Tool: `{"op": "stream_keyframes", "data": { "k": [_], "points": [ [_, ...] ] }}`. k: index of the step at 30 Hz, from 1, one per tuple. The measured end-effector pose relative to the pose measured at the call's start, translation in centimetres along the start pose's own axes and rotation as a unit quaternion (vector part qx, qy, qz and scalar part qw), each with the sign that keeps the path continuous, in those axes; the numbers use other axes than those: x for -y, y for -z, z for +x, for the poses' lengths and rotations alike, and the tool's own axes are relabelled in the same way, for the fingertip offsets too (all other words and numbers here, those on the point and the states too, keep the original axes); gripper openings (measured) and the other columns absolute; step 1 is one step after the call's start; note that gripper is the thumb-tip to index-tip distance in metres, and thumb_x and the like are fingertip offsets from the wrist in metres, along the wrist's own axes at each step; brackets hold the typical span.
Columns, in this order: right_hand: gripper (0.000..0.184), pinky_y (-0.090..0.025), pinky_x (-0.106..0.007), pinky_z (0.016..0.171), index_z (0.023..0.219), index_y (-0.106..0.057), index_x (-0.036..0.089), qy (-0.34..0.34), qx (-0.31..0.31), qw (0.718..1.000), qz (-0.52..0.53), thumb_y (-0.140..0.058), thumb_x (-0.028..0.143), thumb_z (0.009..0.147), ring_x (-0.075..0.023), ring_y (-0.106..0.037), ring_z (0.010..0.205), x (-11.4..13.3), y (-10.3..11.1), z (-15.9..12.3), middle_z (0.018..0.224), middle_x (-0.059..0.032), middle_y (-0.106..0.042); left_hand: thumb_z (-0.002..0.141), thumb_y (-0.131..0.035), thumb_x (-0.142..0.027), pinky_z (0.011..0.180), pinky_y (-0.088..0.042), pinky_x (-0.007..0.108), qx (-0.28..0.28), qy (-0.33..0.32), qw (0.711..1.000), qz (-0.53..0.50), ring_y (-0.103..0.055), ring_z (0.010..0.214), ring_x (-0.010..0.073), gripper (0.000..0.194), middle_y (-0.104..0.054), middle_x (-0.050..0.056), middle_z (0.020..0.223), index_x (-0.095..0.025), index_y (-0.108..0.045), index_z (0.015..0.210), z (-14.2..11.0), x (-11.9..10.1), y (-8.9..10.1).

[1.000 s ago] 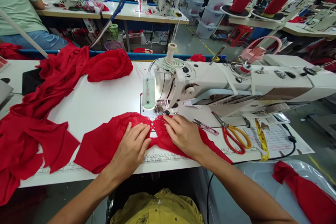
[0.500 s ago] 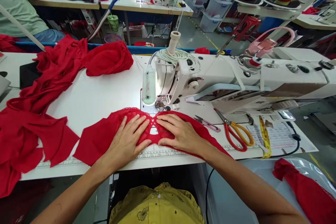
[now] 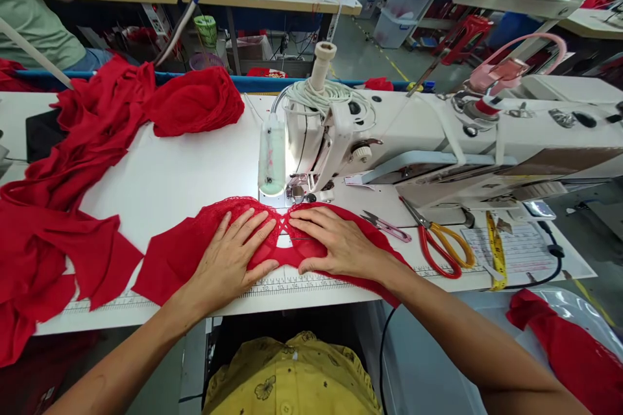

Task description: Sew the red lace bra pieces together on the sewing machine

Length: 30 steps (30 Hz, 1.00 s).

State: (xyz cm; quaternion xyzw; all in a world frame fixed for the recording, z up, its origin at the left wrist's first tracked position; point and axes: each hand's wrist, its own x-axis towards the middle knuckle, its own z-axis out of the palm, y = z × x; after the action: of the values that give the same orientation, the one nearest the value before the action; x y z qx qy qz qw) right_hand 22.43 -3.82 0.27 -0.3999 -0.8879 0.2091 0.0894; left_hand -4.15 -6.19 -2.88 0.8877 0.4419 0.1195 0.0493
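Note:
A red lace-edged garment piece (image 3: 178, 249), shaped like a bra front, lies spread on the white table in front of the sewing machine (image 3: 335, 136). My left hand (image 3: 233, 253) rests flat on its left half, fingers spread. On the right half lies my right hand (image 3: 341, 243), fingers stretched out and thumb apart. Between the hands shows a narrow crisscross joint (image 3: 283, 225) with a small gap below it. The machine's presser foot (image 3: 296, 193) is just beyond the garment's upper edge. A thin dark line, perhaps a tool or thread, shows by my right fingers.
Right of the hands lie thread snips (image 3: 387, 227), scissors (image 3: 440, 246) with red and yellow handles, and a yellow tape measure (image 3: 495, 249). Red fabric (image 3: 82, 162) is heaped on the left. A plastic bin (image 3: 438, 350) stands below right. Another person (image 3: 34, 13) sits beyond.
My right hand has gone from bent fingers at the garment's centre to lying flat on its right half. My left hand's fingers have spread. The view has shifted slightly.

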Motion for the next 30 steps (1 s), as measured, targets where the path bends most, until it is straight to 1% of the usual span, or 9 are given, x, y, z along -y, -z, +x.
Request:
{"op": "stream_keyframes", "data": {
  "k": [8,14,21,23,25,27,28,29,30],
  "points": [
    [0.082,-0.053,-0.048,0.098,0.147,-0.046,0.026,-0.001,0.000,1.000,-0.001,-0.074,0.061,0.078,-0.0301,-0.044,0.135,0.1,-0.1,0.0,0.149,-0.0096,-0.050,0.097,-0.047,-0.057,0.120,-0.025,0.059,-0.003,-0.001,1.000,0.001,-0.035,0.146,0.0319,0.066,-0.043,0.009,0.156,-0.023,-0.037,0.153,-0.1,-0.1,0.1],
    [0.083,-0.054,-0.048,0.096,0.147,-0.046,0.026,-0.004,0.000,1.000,-0.001,-0.072,0.064,0.078,-0.0306,-0.044,0.136,0.1,-0.2,0.0,0.149,-0.0094,-0.050,0.097,-0.049,-0.056,0.120,-0.025,0.060,0.004,-0.001,1.000,0.003,-0.034,0.147,0.0318,0.066,-0.043,0.009,0.156,-0.023,-0.038,0.152,-0.1,-0.1,0.2],
    [0.080,-0.055,-0.048,0.094,0.147,-0.046,0.028,-0.007,0.002,1.000,0.003,-0.073,0.061,0.079,-0.0316,-0.044,0.136,0.1,-0.2,0.0,0.149,-0.0097,-0.050,0.097,-0.048,-0.056,0.120,-0.025,0.060,0.000,-0.001,1.000,-0.002,-0.034,0.146,0.0317,0.065,-0.043,0.009,0.156,-0.024,-0.037,0.153,-0.1,-0.1,0.2],
    [0.080,-0.053,-0.048,0.097,0.146,-0.048,0.027,-0.006,-0.002,1.000,0.004,-0.074,0.060,0.079,-0.0312,-0.044,0.136,0.1,-0.3,0.1,0.149,-0.0098,-0.050,0.097,-0.049,-0.056,0.120,-0.025,0.060,-0.003,-0.001,1.000,-0.002,-0.034,0.146,0.0320,0.065,-0.043,0.009,0.156,-0.024,-0.037,0.153,0.0,-0.1,0.1],
    [0.078,-0.050,-0.048,0.103,0.144,-0.050,0.024,0.006,-0.007,1.000,0.009,-0.075,0.059,0.078,-0.0305,-0.045,0.136,0.3,-0.2,0.1,0.148,-0.0099,-0.051,0.097,-0.049,-0.054,0.119,-0.025,0.061,-0.003,-0.003,1.000,-0.001,-0.034,0.146,0.0325,0.065,-0.043,0.010,0.156,-0.023,-0.037,0.152,0.0,-0.2,0.2],
    [0.072,-0.047,-0.045,0.106,0.141,-0.054,0.023,0.023,-0.011,1.000,0.017,-0.075,0.055,0.080,-0.0287,-0.047,0.134,0.5,0.4,-0.1,0.148,-0.0095,-0.051,0.097,-0.050,-0.052,0.119,-0.027,0.061,-0.011,-0.005,1.000,0.000,-0.033,0.147,0.0335,0.065,-0.042,0.013,0.156,-0.020,-0.036,0.152,-0.1,-0.5,0.6],
    [0.065,-0.048,-0.043,0.105,0.139,-0.056,0.024,0.015,-0.020,1.000,0.017,-0.072,0.053,0.083,-0.0275,-0.049,0.132,0.5,0.9,-0.3,0.146,-0.0089,-0.052,0.098,-0.051,-0.049,0.118,-0.028,0.061,-0.022,-0.006,1.000,0.001,-0.033,0.147,0.0338,0.064,-0.042,0.015,0.155,-0.018,-0.036,0.152,-0.4,-0.8,0.9],
    [0.058,-0.049,-0.041,0.104,0.138,-0.057,0.025,-0.007,-0.037,0.999,0.007,-0.069,0.051,0.087,-0.0266,-0.052,0.129,0.4,1.5,-0.6,0.143,-0.0084,-0.055,0.099,-0.052,-0.044,0.118,-0.029,0.061,-0.039,-0.009,0.999,0.002,-0.035,0.146,0.0335,0.061,-0.043,0.016,0.154,-0.017,-0.037,0.151,-0.7,-1.1,1.3],
    [0.052,-0.050,-0.041,0.101,0.137,-0.058,0.025,-0.045,-0.062,0.997,-0.015,-0.064,0.049,0.091,-0.0263,-0.055,0.126,0.2,2.1,-0.8,0.139,-0.0083,-0.058,0.099,-0.053,-0.039,0.118,-0.030,0.060,-0.062,-0.013,0.998,0.000,-0.037,0.144,0.0326,0.057,-0.046,0.016,0.151,-0.017,-0.038,0.150,-1.1,-1.4,1.7]
  ]
}}
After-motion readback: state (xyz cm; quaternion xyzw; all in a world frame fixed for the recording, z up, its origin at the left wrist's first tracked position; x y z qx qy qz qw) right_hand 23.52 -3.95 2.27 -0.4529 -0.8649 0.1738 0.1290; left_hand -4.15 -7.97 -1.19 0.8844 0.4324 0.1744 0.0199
